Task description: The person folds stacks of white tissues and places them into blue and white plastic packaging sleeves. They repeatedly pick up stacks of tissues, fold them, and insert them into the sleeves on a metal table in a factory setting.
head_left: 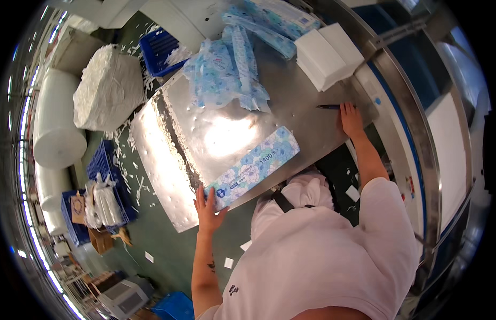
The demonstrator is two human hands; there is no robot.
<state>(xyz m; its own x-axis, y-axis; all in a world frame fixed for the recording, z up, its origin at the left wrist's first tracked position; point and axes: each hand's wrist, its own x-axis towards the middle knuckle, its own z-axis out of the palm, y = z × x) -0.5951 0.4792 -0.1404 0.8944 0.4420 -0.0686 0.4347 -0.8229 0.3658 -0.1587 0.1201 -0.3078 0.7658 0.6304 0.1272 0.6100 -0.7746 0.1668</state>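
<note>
A long blue floral tissue pack (254, 166) lies slantwise along the near edge of the metal table (280, 80). My left hand (207, 214) is at the pack's left end, fingers spread and touching it without wrapping round it. Over on the right, my right hand (351, 120) rests on the tabletop with its fingers stretched out. A dark pen (328, 106) lies just left of those fingertips, its end close against them.
Crumpled blue floral plastic bags (218, 74) and a white stack of tissue (329, 56) sit at the table's far side. A blue basket (158, 50) stands behind. Large wrapped rolls (58, 117) stand at left. A conveyor frame (402, 101) runs along the right.
</note>
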